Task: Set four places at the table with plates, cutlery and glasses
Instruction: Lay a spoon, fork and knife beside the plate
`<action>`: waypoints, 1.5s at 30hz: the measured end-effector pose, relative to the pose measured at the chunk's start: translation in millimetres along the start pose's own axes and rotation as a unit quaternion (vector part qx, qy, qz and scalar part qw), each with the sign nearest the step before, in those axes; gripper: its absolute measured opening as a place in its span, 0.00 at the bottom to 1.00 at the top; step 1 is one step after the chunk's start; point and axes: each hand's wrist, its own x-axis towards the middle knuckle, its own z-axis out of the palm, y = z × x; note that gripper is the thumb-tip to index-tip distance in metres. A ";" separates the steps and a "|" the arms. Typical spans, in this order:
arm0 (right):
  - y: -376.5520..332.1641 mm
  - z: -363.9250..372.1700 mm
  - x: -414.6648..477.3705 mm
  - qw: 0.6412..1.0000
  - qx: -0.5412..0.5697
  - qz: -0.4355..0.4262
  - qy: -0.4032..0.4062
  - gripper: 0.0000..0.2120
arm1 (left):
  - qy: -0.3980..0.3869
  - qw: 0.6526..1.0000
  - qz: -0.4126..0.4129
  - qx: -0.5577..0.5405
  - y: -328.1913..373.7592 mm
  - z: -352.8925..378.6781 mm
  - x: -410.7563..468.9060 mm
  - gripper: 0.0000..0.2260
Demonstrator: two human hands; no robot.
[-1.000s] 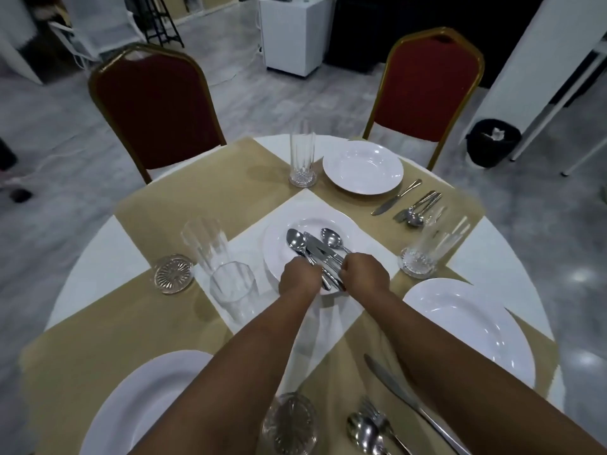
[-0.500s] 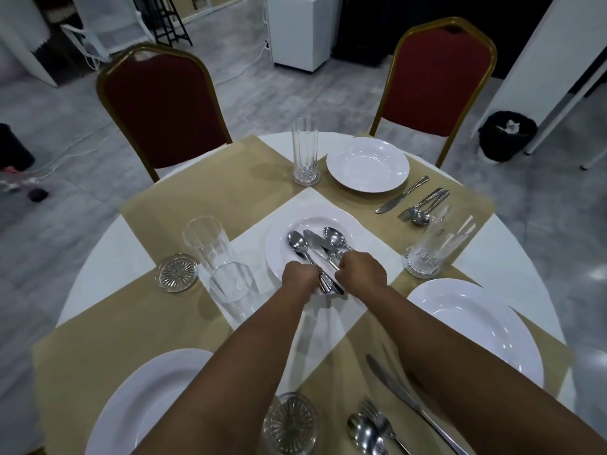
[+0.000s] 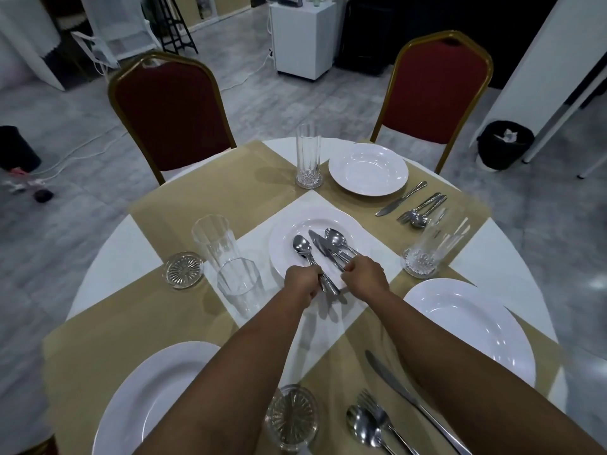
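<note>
A white plate (image 3: 289, 231) in the table's middle carries a bundle of cutlery (image 3: 320, 249): spoons and a knife. My left hand (image 3: 300, 284) is closed on the handles at the plate's near rim. My right hand (image 3: 364, 275) grips handles of the same bundle just to the right. White plates lie at the far right (image 3: 368, 169), near right (image 3: 473, 326) and near left (image 3: 147, 395). A tall glass (image 3: 308, 156) stands by the far plate, another glass (image 3: 430, 247) at the right. Two stacked glasses (image 3: 226, 257) stand left of the centre plate.
Cutlery (image 3: 410, 206) lies beside the far plate, and a knife, fork and spoon (image 3: 387, 412) at the near edge. Glass coasters sit at the left (image 3: 183, 270) and near edge (image 3: 292, 417). Two red chairs (image 3: 167, 113) stand behind the round table.
Both hands have stayed on the cutlery bundle at the centre plate, and my right hand has shifted slightly right. The camera has tilted a little.
</note>
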 end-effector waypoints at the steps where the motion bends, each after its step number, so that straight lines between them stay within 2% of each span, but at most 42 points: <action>1: 1.3 0.7 -0.2 1.000 0.012 -0.003 -0.005 0.08 | -0.001 1.000 0.007 0.008 -0.5 -1.1 -2.9 0.13; 7: 3.3 5.9 -8.2 0.997 0.077 0.027 -0.002 0.16 | -0.028 0.998 0.036 0.050 0.0 -6.8 -23.8 0.14; 11: 5.5 10.4 -24.1 0.984 0.161 0.073 0.021 0.12 | -0.059 0.995 0.047 0.058 -1.4 -12.8 -35.2 0.11; 15: 13.0 18.7 -43.0 0.963 0.246 0.107 0.012 0.07 | -0.113 0.992 0.046 0.042 -12.3 -23.7 -51.1 0.09; 24: 15.2 40.2 -119.3 0.911 0.386 0.137 0.040 0.07 | -0.195 0.970 0.095 0.109 -62.7 -68.0 -79.3 0.06; 29: 8.0 72.3 -170.2 0.887 0.424 0.151 0.104 0.17 | -0.216 0.961 0.116 0.127 -90.5 -110.8 -104.1 0.05; 32: 1.4 87.8 -201.6 0.891 0.415 0.148 0.113 0.22 | -0.219 0.958 0.124 0.138 -102.8 -132.8 -119.2 0.07; 35: -9.2 107.5 -240.4 0.890 0.413 0.153 0.118 0.17 | -0.230 0.955 0.123 0.142 -118.8 -164.0 -134.5 0.06; 37: -15.0 124.1 -257.8 0.877 0.437 0.168 0.110 0.13 | -0.239 0.953 0.120 0.140 -127.4 -182.4 -145.0 0.02; 39: -16.5 140.3 -266.8 0.870 0.444 0.184 0.111 0.10 | -0.239 0.952 0.123 0.144 -134.0 -195.7 -152.0 0.03; 43: -30.8 155.4 -290.0 0.876 0.433 0.182 0.107 0.06 | -0.225 0.957 0.132 0.130 -140.9 -216.7 -167.7 0.05; 45: -41.3 158.9 -300.8 0.880 0.431 0.176 0.099 0.07 | -0.206 0.962 0.130 0.121 -144.4 -228.7 -173.8 0.05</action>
